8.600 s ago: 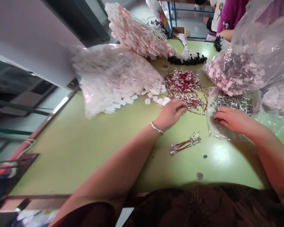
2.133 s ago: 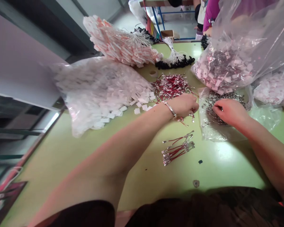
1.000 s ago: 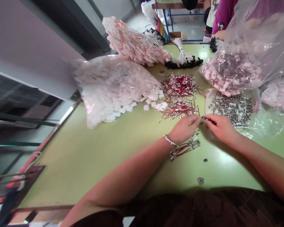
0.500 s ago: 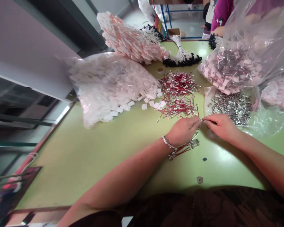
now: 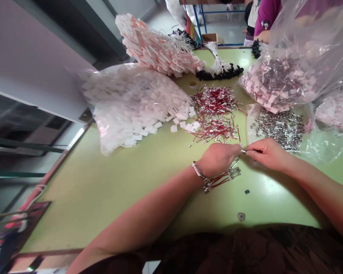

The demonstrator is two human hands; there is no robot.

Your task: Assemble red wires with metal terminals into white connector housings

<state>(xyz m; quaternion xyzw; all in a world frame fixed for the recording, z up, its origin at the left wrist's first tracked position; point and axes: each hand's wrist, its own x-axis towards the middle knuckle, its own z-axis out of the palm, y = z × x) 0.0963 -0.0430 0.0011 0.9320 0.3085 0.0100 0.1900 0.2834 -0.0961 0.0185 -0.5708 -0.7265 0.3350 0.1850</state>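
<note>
My left hand [image 5: 219, 158] is closed in a pinch, its fingertips meeting those of my right hand [image 5: 267, 152], closed likewise. Between them shows a small silvery metal part [image 5: 243, 151]; its exact kind is too small to make out. A red wire with metal ends [image 5: 239, 134] stands out just above the left fingertips; whether it is held I cannot tell. Partly under my left hand lies a small row of red wires with metal end pieces [image 5: 223, 179]. Beyond my hands is a heap of red wires with silvery terminals [image 5: 215, 102]. Loose silvery metal parts [image 5: 282, 129] fill an opened plastic bag beyond my right hand.
A large clear bag of white plastic pieces [image 5: 137, 99] spreads over the green table [image 5: 103, 198]. Behind it lie orange-white bundles [image 5: 160, 49] and white wires with black ends [image 5: 218, 66]. Another bag of pale pieces [image 5: 286, 83] stands right. A person in a purple sleeve [image 5: 267, 17] sits opposite.
My left hand has shifted slightly left and down, its wrist turning a little. Both hands' fingertips sit slightly lower, and more of the silvery part shows between them.
</note>
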